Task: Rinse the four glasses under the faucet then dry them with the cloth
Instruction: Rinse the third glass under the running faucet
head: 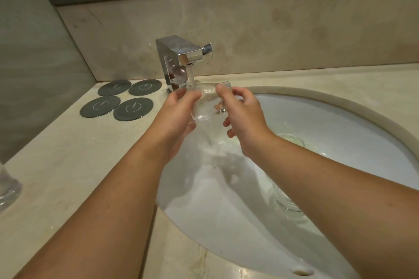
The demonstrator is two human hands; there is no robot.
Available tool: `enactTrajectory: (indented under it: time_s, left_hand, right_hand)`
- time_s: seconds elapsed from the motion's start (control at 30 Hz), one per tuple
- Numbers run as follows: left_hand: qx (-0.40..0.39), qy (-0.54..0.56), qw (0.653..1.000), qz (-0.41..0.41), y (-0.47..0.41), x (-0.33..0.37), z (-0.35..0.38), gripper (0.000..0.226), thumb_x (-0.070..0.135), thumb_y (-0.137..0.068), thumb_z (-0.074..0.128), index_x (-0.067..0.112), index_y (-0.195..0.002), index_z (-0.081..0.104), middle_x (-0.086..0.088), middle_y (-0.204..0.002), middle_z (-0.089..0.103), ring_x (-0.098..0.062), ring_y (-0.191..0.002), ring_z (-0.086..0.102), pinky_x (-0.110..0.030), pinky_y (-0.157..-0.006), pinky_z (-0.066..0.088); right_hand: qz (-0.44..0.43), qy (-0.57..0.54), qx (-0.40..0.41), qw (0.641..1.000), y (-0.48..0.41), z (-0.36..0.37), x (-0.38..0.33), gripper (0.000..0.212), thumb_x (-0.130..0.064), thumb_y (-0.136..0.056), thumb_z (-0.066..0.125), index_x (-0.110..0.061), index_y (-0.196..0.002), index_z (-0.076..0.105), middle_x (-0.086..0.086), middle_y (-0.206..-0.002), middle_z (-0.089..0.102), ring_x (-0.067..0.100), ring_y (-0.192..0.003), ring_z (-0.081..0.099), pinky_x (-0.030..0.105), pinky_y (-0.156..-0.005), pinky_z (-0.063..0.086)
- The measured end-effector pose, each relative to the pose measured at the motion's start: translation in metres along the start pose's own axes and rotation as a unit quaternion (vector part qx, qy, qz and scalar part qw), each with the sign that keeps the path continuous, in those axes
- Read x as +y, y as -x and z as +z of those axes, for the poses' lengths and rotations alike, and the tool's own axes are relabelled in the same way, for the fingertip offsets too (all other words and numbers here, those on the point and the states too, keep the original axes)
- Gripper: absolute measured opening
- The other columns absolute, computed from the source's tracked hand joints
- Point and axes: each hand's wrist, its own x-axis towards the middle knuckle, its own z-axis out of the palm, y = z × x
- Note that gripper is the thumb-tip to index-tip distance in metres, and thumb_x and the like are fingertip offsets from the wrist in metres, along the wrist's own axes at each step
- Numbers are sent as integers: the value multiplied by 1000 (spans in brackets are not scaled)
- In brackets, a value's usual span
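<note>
1. Head view: pale stone counter [68,165] with a white sink [340,124] set into it at right.
2. Faucet [181,56] at the far rim, water running.
3. Held glass [205,106]: clear, tilted on its side under the stream, over the far left of the basin. Left hand [179,118] wraps its body; right hand [244,113] grips the other end.
4. Judgement: light, rigid, fragile, slick when wet. Best held round the body with a full wrap, since the hard basin lies beneath.
5. Second glass [286,201] sits in the basin, near right. Another glass [8,188] stands at the counter's left edge.

Glass [205,106] under faucet [181,56], over sink [340,124], coasters [133,108] to left
</note>
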Motion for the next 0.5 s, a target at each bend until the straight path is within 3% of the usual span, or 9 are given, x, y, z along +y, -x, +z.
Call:
enactTrajectory:
  time_s: [0.1,0.33,0.4,0.5]
  left_hand:
    - [19,4,1000,-17,0,-1,0,37,35,-109,55,24,-143,59,3,-110,66,-18,-95,62,-34,-89,47]
    - [30,31,998,-43,-2,-2,0,32,39,-109,54,23,-135,62,0,-102,60,-26,-97,61,-35,-87,51]
    - [28,39,997,-55,0,-1,1,35,43,-108,53,23,-135,62,-3,-108,59,-29,-97,66,-36,-86,55]
    - [23,68,995,-67,2,2,3,28,48,-109,51,26,-119,67,-5,-110,61,-31,-93,69,-37,-84,59]
  right_hand:
    - [-42,19,1,999,-2,4,4,37,-61,-86,75,-41,-112,59,0,-101,71,19,-79,65,32,-60,42]
    - [-77,8,-14,997,-2,7,7,38,-63,-78,76,-46,-106,56,3,-107,72,20,-84,68,33,-65,43]
    - [-82,7,-13,997,-2,7,7,43,-66,-75,75,-46,-108,57,2,-109,72,20,-86,68,34,-68,44]
    - [-89,4,-11,996,-2,6,6,47,-67,-71,75,-47,-110,57,-1,-109,72,20,-86,68,34,-68,44]
